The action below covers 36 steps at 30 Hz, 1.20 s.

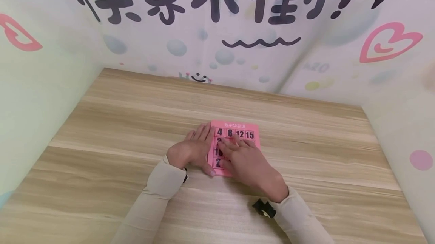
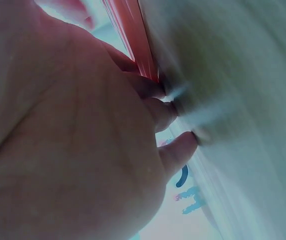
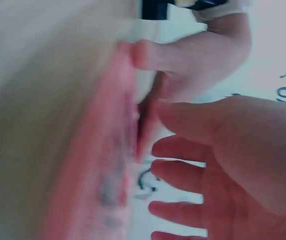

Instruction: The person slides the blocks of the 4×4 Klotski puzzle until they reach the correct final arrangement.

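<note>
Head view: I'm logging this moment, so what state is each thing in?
Puzzle board: flat on the table, partly covered.
Tiles: top row reads 4, 8, 12, 15; some others hidden.
Left hand: along the board's left edge, thumb at its lower corner.
Right hand: fingers over the tiles; contact unclear.

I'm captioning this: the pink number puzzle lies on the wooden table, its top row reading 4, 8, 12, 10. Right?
No: the head view shows the last top-row tile reading 15, not 10. The pink puzzle does lie on the wooden table.
</note>
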Tool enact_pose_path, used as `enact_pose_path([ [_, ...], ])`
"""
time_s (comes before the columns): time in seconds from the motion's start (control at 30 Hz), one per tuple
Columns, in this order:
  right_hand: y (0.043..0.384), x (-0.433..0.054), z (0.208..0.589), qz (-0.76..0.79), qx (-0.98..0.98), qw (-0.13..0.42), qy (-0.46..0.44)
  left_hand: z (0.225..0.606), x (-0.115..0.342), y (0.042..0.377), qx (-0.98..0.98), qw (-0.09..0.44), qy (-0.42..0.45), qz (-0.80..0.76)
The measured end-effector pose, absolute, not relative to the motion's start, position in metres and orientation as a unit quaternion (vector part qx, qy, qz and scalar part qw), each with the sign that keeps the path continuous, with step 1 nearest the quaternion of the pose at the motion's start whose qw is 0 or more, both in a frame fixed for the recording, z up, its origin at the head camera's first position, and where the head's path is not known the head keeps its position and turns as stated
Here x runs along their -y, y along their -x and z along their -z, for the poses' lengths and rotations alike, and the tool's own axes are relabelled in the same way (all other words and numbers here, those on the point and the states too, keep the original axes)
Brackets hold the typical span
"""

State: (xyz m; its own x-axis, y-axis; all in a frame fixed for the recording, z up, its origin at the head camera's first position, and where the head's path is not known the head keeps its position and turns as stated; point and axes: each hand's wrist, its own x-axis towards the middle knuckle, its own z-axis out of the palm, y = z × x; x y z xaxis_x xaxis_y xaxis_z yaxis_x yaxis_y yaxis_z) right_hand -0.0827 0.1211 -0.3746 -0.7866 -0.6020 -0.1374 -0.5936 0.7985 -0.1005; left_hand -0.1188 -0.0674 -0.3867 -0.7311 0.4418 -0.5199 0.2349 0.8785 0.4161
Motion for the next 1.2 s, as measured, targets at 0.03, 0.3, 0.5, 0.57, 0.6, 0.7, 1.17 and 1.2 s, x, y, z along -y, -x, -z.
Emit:
enact_pose_path([
  [0.03,0.082,-0.122,0.37,0.031,-0.945,0.068,0.318,0.387,0.067,0.119,-0.916,0.316,-0.186,-0.164],
  [0.3,0.078,-0.132,0.336,0.083,-0.943,-0.037,0.319,0.386,0.068,0.118,-0.918,0.312,-0.188,-0.159],
  [0.5,0.084,-0.135,0.345,0.046,-0.951,0.027,0.305,0.387,0.069,0.117,-0.917,0.313,-0.179,-0.169],
  [0.57,0.085,-0.137,0.351,0.033,-0.95,0.052,0.306,0.387,0.069,0.117,-0.917,0.312,-0.179,-0.174],
  [0.6,0.085,-0.138,0.352,0.027,-0.948,0.062,0.311,0.386,0.069,0.117,-0.916,0.312,-0.179,-0.175],
  [0.7,0.083,-0.14,0.355,0.006,-0.943,0.109,0.314,0.385,0.068,0.117,-0.916,0.312,-0.181,-0.174],
  [1.17,0.071,-0.131,0.352,-0.055,-0.929,0.197,0.309,0.386,0.068,0.117,-0.916,0.313,-0.182,-0.174],
  [1.2,0.071,-0.131,0.352,-0.054,-0.93,0.197,0.307,0.386,0.068,0.117,-0.916,0.313,-0.182,-0.175],
])
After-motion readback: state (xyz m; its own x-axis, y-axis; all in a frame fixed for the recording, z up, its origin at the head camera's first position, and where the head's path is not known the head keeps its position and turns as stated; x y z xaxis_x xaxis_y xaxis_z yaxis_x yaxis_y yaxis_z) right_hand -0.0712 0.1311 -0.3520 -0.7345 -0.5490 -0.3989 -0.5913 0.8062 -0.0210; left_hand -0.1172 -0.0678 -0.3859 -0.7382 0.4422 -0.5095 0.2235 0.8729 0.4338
